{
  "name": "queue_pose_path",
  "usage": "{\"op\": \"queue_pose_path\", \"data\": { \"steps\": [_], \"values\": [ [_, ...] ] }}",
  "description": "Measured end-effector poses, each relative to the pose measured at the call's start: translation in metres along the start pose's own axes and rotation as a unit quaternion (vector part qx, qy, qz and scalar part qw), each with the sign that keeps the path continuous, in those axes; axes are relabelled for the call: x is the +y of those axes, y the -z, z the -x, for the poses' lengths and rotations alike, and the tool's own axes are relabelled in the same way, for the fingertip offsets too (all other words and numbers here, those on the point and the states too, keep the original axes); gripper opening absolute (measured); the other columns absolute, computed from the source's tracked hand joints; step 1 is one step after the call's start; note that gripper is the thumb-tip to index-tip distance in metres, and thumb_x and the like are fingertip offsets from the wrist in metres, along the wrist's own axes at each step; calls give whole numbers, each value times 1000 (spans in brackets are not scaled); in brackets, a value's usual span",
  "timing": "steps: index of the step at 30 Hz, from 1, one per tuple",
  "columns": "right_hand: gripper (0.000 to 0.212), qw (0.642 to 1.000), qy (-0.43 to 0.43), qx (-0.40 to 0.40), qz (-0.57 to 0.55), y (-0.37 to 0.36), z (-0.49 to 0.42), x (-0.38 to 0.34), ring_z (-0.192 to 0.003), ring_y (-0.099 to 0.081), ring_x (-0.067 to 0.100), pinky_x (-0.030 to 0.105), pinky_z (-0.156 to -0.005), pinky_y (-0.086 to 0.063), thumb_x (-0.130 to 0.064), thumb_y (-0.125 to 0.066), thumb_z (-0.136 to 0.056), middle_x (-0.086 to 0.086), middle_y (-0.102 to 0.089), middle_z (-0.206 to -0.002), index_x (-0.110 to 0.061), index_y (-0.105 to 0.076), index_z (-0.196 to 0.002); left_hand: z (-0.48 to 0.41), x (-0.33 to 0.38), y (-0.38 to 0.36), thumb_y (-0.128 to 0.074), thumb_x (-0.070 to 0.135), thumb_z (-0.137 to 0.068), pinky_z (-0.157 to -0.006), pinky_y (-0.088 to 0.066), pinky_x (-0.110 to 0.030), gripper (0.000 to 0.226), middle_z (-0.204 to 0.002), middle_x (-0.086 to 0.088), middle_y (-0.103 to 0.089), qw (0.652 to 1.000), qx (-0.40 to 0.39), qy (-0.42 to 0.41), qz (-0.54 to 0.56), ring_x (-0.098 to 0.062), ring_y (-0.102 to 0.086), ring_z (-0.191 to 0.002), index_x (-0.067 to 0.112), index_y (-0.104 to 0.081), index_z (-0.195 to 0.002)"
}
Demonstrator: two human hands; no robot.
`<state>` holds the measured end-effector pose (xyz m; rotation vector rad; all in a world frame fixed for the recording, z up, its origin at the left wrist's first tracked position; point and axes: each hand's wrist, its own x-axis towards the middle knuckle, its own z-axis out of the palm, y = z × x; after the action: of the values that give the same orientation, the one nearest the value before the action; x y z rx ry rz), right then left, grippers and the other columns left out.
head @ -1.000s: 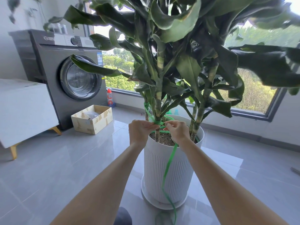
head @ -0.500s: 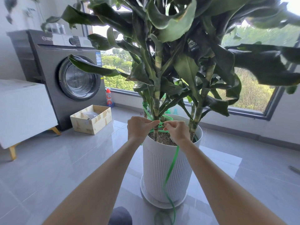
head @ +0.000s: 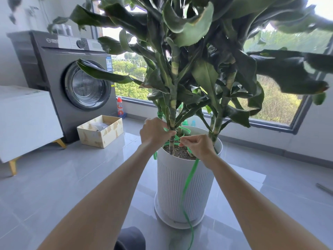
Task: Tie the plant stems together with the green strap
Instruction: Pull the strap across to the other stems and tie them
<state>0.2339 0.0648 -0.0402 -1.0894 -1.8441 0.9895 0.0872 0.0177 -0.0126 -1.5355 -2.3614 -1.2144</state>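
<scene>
While reaching both bare arms toward the pot [head: 180,186] at centre frame, busy low on the stems [head: 172,112], just above the soil [head: 182,152]. Left grip [head: 155,132] closed, fingers curled, thumb against the front stem, holding the strap [head: 185,129] there; cannot tell which fingers clamp it, knuckles in the way. Right grip [head: 198,147] just right of that stem, over the pot's near rim, pinching the strap between thumb and forefinger, other fingers folded.

Strap bright green: looped round the stems above the soil, arching behind them inside the rim, also wrapped higher on the left stem, above the left grip. Short end dangling outside the rim under the left wrist. Long tail dropping from beneath the right grip down the ribbed pot front, past the saucer [head: 162,216], onto the floor [head: 72,177] at lower centre.

Broad dark leaves [head: 194,29] filling the upper frame. Grey washer [head: 54,69] at left, white cabinet [head: 23,120] at the far left edge, open box [head: 93,136] on the floor between washer and pot, red-capped bottle [head: 119,109] below the window [head: 281,109]. Thin rod [head: 324,190] lying on the floor at the right edge.
</scene>
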Motion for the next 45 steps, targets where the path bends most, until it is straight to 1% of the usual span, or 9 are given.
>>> {"op": "queue_pose_path", "data": {
  "steps": [6,10,17,20,26,34,39,42,45],
  "values": [
    [7,995,-33,-62,-68,9,5,-5,-46,-46,0,12,-56,-47,-19,-72,-81,-8,-73,-78,-16,-74,-86,1,1,-3,-74,45,-73,-77,-38,-29,27,-101,5,-66,999,18,-16,-21,-17,-47,-107,25,-74,-90],
    [11,991,-41,-89,-89,11,10,-8,-48,-54,-3,10,-55,-48,-14,-72,-81,-4,-72,-76,-10,-74,-90,2,-2,0,-74,51,-70,-73,-39,-29,34,-100,5,-63,999,32,-23,-34,-20,-49,-104,24,-75,-91],
    [10,983,-65,-133,-108,22,19,-9,-52,-64,2,12,-56,-51,-11,-74,-78,-2,-73,-69,-8,-74,-87,11,-3,3,-66,54,-78,-50,-28,-22,57,-45,2,-44,999,-8,22,-23,-16,-41,-43,12,-45,-45],
    [6,984,-45,-148,-90,22,21,-8,-57,-66,6,16,-65,-56,-13,-76,-76,2,-74,-73,-10,-76,-82,10,2,3,-65,41,-84,-51,-37,-22,41,-60,-1,-67,999,-42,7,-5,-19,-61,-58,6,-70,-63],
    [12,982,-24,-169,-76,14,25,-7,-61,-68,10,20,-72,-57,-14,-74,-78,4,-74,-81,-7,-75,-88,4,1,-3,-66,30,-85,-67,-57,-39,33,-66,-2,-71,996,-78,-6,33,-18,-67,-61,1,-71,-69],
    [24,978,-34,-195,-69,9,27,-5,-62,-68,10,22,-72,-58,-5,-71,-79,15,-72,-95,4,-70,-101,4,3,-1,-80,48,-63,-56,-47,-29,41,-49,4,-59,996,-87,-9,-13,-15,-58,-53,9,-71,-60],
    [28,978,-19,-201,-50,6,29,0,-55,-66,7,23,-69,-58,5,-66,-81,24,-68,-103,9,-64,-109,9,3,-1,-76,20,-65,-58,-51,-29,7,-54,5,-63,997,-68,-17,-14,-17,-64,-61,13,-77,-68],
    [30,979,-13,-194,-57,6,28,2,-51,-64,2,15,-58,-55,9,-62,-83,26,-66,-104,14,-60,-112,11,4,0,-73,12,-66,-57,-49,-28,7,-63,5,-69,997,-68,-22,-7,-16,-64,-67,15,-78,-71],
    [25,977,-14,-211,1,6,26,6,-60,-66,7,23,-68,-54,-1,-67,-84,16,-71,-99,2,-68,-108,12,4,1,-75,12,-67,-58,-47,-26,9,-66,4,-70,997,-69,-33,3,-16,-64,-68,15,-78,-75]
  ]
}}
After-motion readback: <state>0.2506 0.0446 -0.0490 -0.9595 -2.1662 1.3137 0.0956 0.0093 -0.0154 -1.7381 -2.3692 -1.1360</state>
